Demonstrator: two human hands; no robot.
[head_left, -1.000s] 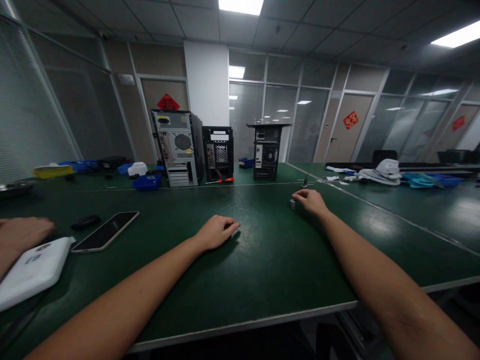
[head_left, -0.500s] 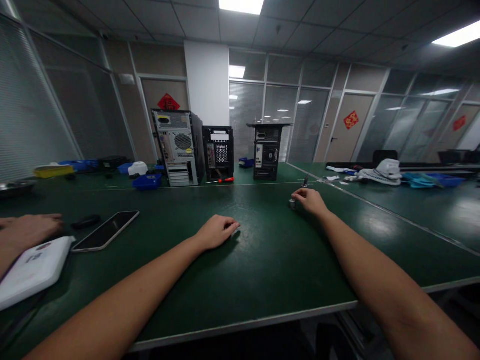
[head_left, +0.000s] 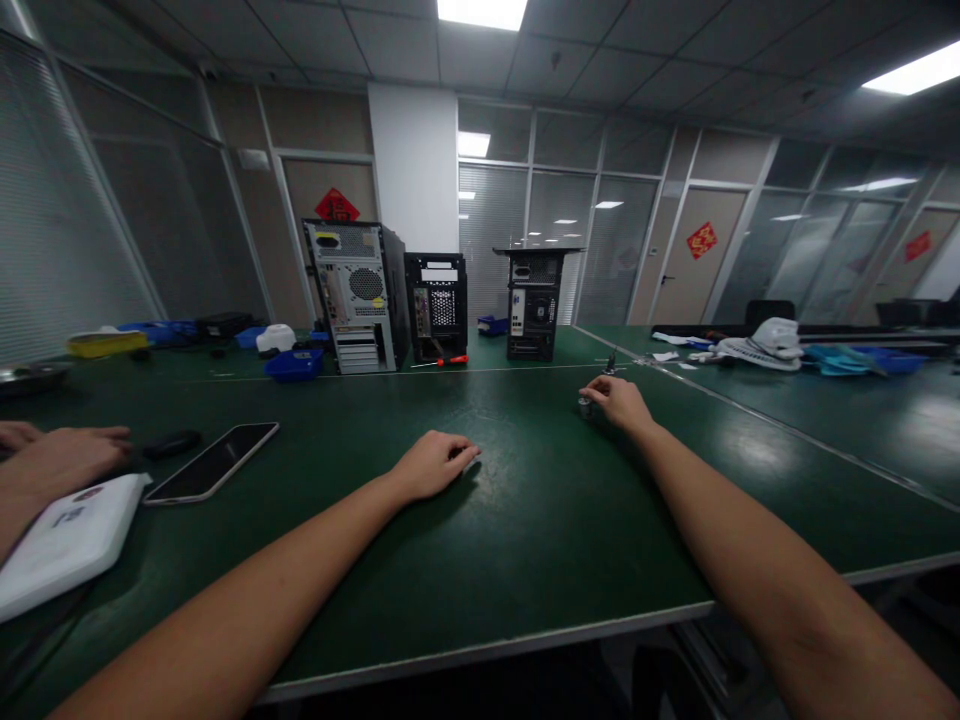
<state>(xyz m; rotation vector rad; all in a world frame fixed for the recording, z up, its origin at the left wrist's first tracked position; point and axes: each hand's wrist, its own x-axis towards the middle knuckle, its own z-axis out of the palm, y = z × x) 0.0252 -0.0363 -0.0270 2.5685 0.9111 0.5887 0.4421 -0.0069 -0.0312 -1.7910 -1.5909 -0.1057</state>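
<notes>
My left hand (head_left: 435, 464) rests low over the green table (head_left: 495, 560), thumb and fingers closed in a pinch. A sliver of something thin and pale (head_left: 475, 457) pokes out at the fingertips; its kind cannot be made out. Farther off to the right, the fingers of my right hand (head_left: 619, 402) are closed on the top of a small silvery metal cylinder (head_left: 585, 408) at the tabletop. Just behind that hand stands a small dark upright piece (head_left: 611, 362), too small to name.
Computer cases (head_left: 366, 290) stand along the back, with a red-handled screwdriver (head_left: 450, 360) before them. At left lie a phone (head_left: 214, 462), a blue tray (head_left: 295, 365), a white box (head_left: 67, 540) and another person's hand (head_left: 67, 460). A white cap (head_left: 772, 343) lies right.
My right hand has shifted very slightly left with the metal cylinder. My left hand keeps its place. At the left edge, more of the other person's hands shows.
</notes>
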